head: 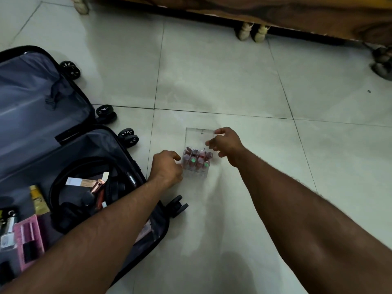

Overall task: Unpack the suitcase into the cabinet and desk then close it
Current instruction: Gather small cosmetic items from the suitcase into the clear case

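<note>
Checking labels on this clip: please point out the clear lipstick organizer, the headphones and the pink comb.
clear lipstick organizer [199, 137]: head view, on its empty far section.
headphones [63, 177]: head view, on the black headband arc inside the suitcase.
pink comb [29, 240]: head view, on its pink body.

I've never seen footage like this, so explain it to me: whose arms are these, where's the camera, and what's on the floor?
There is no machine here. The one picture comes from a wide-angle camera worn on a person's head, looking down, so both arms belong to the wearer. On the pale tiled floor stands a clear plastic organizer holding small pinkish tubes, probably lipsticks. The left hand touches its near left side; the right hand is at its far right edge, fingers curled, though whether it actually grips the rim is hard to tell. To the left lies an open black suitcase, still holding headphones, a pink case and other small cosmetics. Wooden furniture on short legs runs along the top.
</note>
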